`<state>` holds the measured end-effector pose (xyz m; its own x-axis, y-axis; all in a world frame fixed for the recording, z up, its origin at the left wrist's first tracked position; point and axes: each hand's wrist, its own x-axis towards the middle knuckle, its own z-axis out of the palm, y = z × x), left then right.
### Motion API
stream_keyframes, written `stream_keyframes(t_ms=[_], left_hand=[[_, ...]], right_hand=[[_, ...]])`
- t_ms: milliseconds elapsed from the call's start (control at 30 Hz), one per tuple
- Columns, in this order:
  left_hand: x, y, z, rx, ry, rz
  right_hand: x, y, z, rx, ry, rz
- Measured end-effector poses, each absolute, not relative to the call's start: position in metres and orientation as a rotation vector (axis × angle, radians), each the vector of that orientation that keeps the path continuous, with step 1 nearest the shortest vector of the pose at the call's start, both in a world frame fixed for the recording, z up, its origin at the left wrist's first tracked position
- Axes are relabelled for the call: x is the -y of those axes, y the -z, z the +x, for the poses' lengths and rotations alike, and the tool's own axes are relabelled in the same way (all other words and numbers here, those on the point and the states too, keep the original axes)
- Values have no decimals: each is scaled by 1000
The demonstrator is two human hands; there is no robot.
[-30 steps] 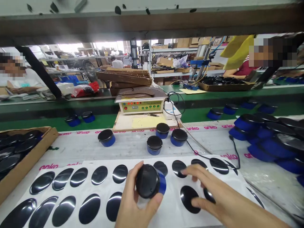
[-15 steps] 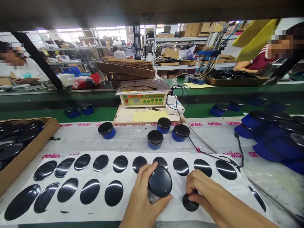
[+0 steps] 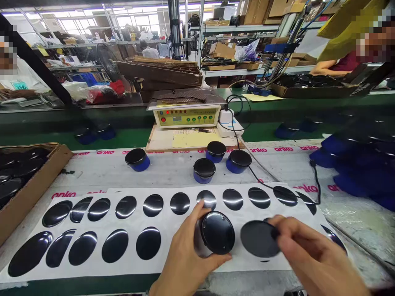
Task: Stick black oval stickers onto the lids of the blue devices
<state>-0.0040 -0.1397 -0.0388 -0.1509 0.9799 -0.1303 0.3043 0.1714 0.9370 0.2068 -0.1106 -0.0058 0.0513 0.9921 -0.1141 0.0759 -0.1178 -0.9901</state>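
Observation:
My left hand (image 3: 185, 253) is wrapped around a round black housing (image 3: 217, 233), its flat face with small screws turned towards me. Just to the right, my right hand (image 3: 308, 250) pinches a round black sticker (image 3: 259, 239) by its right edge. The sticker is off the sheet and apart from the housing; its face looks matte and slightly blurred. Beneath both hands lies a white backing sheet (image 3: 132, 230) with rows of glossy black stickers (image 3: 148, 243). Behind the sheet stand several blue-and-black round units, among them a front one (image 3: 204, 170) and a left one (image 3: 137, 159).
A cardboard box (image 3: 58, 166) of black parts sits at the left. Blue-and-black units are piled (image 3: 364, 160) at the right. A control box (image 3: 187, 117) stands at the back centre, and its black cable (image 3: 257, 176) runs to the right. Co-workers sit beyond the green bench.
My right hand has lifted the black sticker off the sheet and moved right with it. My left hand keeps hold of the housing, slightly further right. The view has tilted down a little.

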Motion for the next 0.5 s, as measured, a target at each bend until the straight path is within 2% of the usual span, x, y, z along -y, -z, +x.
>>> stream_keyframes(t_ms=[233, 500], left_hand=[[139, 41, -5, -1536, -1034, 1317], [140, 44, -9, -1478, -979, 1408]], right_hand=[[103, 21, 152, 900, -1645, -1168], [108, 24, 146, 926, -1629, -1216]])
